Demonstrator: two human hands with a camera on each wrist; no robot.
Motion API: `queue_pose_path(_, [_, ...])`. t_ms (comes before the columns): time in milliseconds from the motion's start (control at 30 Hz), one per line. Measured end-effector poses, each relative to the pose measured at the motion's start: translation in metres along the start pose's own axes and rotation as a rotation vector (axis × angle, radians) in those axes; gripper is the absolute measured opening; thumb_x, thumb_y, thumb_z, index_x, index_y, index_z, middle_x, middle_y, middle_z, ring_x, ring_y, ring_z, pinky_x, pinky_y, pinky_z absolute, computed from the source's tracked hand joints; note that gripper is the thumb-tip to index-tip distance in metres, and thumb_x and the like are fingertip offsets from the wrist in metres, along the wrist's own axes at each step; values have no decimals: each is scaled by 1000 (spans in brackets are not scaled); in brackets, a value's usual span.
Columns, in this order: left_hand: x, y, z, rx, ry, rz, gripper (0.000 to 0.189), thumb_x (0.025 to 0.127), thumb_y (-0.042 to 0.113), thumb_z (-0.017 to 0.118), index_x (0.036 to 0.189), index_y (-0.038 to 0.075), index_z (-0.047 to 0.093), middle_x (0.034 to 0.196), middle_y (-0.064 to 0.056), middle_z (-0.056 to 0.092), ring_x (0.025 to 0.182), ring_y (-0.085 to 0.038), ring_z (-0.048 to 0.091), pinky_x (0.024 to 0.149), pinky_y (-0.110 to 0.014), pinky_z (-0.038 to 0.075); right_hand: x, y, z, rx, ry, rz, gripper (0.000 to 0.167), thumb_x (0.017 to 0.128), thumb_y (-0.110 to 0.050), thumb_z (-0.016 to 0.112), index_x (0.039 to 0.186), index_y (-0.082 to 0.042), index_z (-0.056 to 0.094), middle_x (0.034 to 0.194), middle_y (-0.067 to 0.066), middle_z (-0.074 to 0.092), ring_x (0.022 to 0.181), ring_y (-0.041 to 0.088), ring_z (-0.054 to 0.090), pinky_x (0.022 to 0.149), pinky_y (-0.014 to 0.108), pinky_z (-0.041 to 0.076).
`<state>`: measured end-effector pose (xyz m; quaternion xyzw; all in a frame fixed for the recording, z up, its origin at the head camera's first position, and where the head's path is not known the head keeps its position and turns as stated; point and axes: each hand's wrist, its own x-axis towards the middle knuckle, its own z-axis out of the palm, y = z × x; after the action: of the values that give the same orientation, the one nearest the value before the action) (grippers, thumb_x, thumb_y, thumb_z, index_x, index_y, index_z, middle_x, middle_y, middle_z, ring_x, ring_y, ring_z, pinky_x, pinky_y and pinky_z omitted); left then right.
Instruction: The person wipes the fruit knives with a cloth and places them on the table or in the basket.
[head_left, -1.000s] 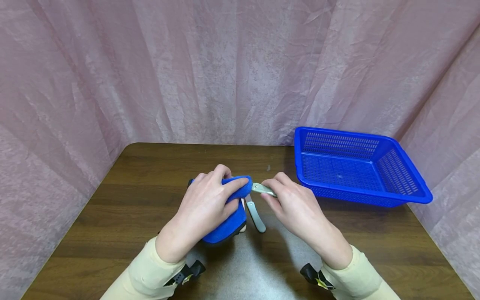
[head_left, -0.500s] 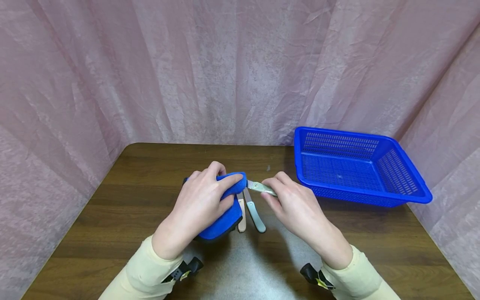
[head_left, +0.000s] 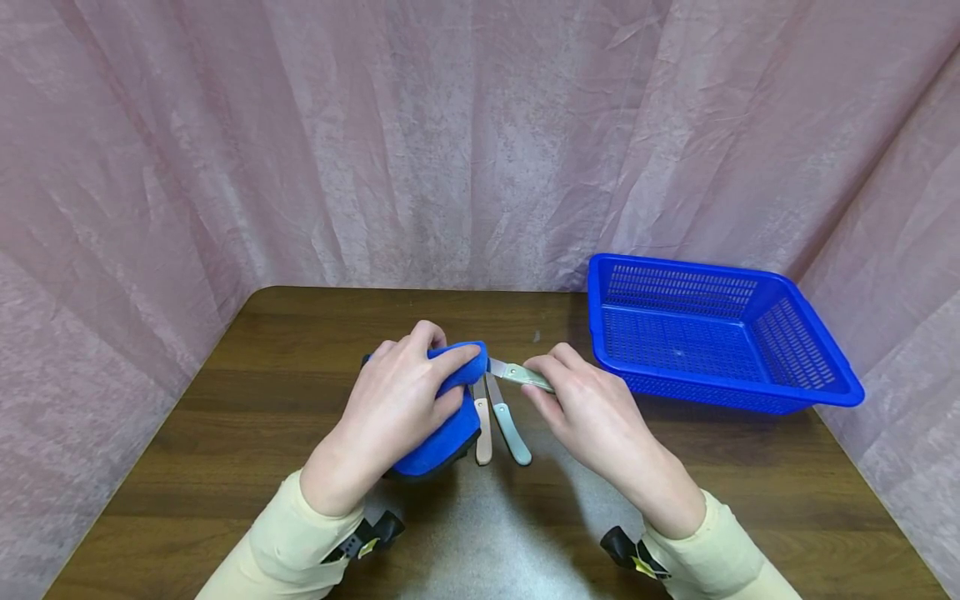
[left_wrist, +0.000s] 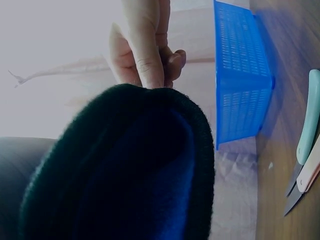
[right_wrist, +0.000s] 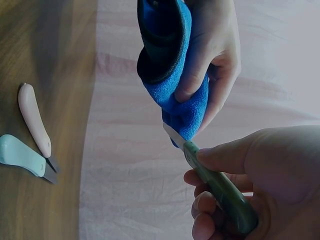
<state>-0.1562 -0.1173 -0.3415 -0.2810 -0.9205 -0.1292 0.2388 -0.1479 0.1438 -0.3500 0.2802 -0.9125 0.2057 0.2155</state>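
Note:
My left hand [head_left: 397,404] grips a blue cloth [head_left: 444,442] with dark edging, folded between thumb and fingers. In my right hand [head_left: 592,408] is a paring knife [head_left: 522,376] with a green handle, its blade pointing left at the cloth's end. The right wrist view shows part of the blade [right_wrist: 173,134] against the cloth; whether its tip lies inside a fold is hard to tell. Below the hands, two more knives lie on the table: one with a mint handle [head_left: 513,435], one with a pale pink handle [head_left: 483,433]. Their blades are partly visible.
A blue plastic basket [head_left: 720,385] with slotted walls stands at the back right of the wooden table [head_left: 225,417]. Pinkish curtains [head_left: 420,142] hang behind the table and at both sides.
My left hand has drawn the cloth leftward, uncovering more of the green-handled knife's blade and the pink-handled knife on the table. My right hand has stayed nearly still.

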Motion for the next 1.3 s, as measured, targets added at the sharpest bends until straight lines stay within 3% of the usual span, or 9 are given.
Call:
queue_pose_path(700, [-1, -4, -2, -13, -14, -37, 45, 94, 19, 82, 139, 22, 79, 118, -15, 65, 89, -28, 70, 81, -50, 56, 0, 0, 0, 2, 14, -1, 16, 101, -18, 81, 115, -11, 78, 99, -3, 66, 73, 12, 61, 60, 37, 51])
queue_pose_path(1100, [0, -10, -8, -33, -26, -111, 47, 94, 20, 81, 141, 23, 78, 121, -14, 66, 94, -31, 69, 82, -50, 56, 0, 0, -2, 8, 13, 7, 16, 102, -19, 81, 115, -12, 78, 99, -2, 66, 73, 11, 60, 60, 36, 51])
queue_pose_path(1300, [0, -7, -11, -38, 22, -69, 46, 94, 18, 82, 140, 23, 78, 121, -16, 67, 92, -31, 69, 79, -50, 56, 0, 0, -3, 7, 13, 15, 16, 101, -19, 81, 115, -12, 78, 98, -3, 65, 72, 11, 59, 59, 36, 50])
